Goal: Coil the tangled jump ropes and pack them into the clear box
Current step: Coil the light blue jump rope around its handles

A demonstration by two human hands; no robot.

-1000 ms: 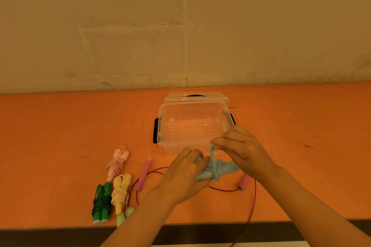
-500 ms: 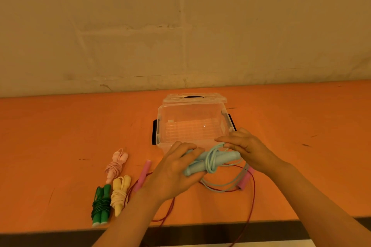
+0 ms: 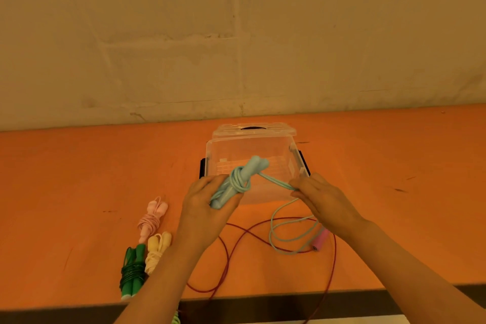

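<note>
My left hand (image 3: 203,212) grips the two light blue jump rope handles (image 3: 240,179), with a few turns of blue cord wound round them, held in front of the clear box (image 3: 252,150). My right hand (image 3: 322,201) pinches the blue cord, which runs taut from the handles to the fingers. The rest of the blue cord (image 3: 285,238) lies in loose loops on the orange table (image 3: 79,179). A dark red rope (image 3: 231,250) with pink handles (image 3: 319,241) sprawls uncoiled beneath my arms. The open box looks empty.
Three coiled ropes lie at the left: pink (image 3: 152,217), yellow (image 3: 156,250) and green (image 3: 132,272). The box lid (image 3: 253,130) lies behind the box, near the wall. The table's front edge (image 3: 263,297) runs close below, and the red rope hangs over it.
My left hand has lifted and tilted the blue handles up toward the box. My right hand has pulled away to the right, drawing the blue cord taut. More loose cord lies on the table.
</note>
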